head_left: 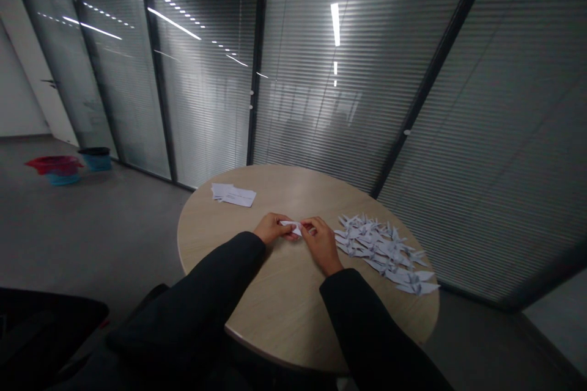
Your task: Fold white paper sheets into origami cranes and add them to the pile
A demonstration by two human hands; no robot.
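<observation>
Small folded white paper piece (290,227) sits just below the centre of the frame, above the pale wood-grain round table (275,305), between a person's two bare hands. The left hand (274,229) grips its left end, the thumb toward the viewer and the fingers curled round behind. The right hand (322,243) has its fingertips drawn closely together on the right end, pinching it; the exact place of each right finger is too small to tell. Both wrists come out of black long sleeves (367,317) that rise from the bottom of the frame.

Right of centre, near the right hand, a spread cluster of white folded-paper birds (380,247) with pointed wings covers the table's right side, many overlapping. Toward the table's upper left lies a loose stack of white rectangular paper slips (233,195), faint print showing on the top one.

Beyond the table, a glass partition with grey horizontal blinds (334,104) fills the upper frame. At the left of the frame, on the grey floor (137,220), stand a blue bucket with a red liner (64,179) and, just beside it, a blue bucket with a black liner (98,162).
</observation>
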